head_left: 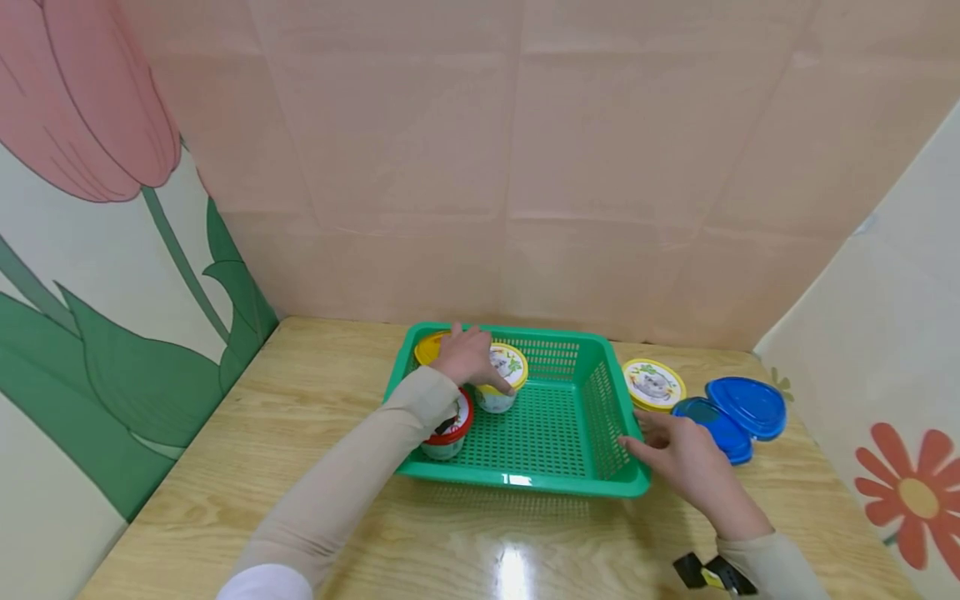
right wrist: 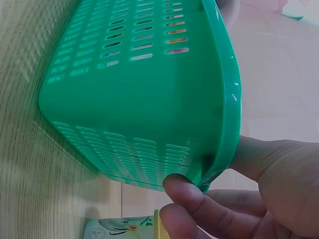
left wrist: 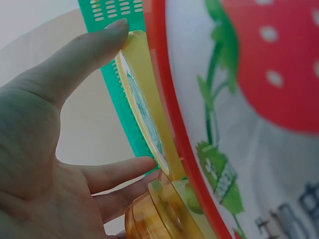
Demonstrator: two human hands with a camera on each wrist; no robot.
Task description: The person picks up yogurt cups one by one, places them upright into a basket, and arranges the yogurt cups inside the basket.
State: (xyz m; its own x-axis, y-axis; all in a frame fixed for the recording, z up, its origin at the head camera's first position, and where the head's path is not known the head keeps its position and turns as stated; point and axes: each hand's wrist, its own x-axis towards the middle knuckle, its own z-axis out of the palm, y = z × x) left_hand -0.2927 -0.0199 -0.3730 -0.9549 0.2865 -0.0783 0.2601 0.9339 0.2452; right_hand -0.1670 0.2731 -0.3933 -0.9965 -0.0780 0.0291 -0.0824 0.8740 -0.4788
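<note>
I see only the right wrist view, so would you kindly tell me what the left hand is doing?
Observer: The left hand is gripping a yellow-lidded tub inside the green basket.
Operator: Thank you; would you tell me whether a tub with another lid colour is in there too?
Observer: Yes, a red-lidded tub stands in the front left part of the basket, nearest the person.
Operator: And would you mind telling me what else lies out beyond the basket's right side?
Observer: Some blue items lie there, one partly overlapping another.
</note>
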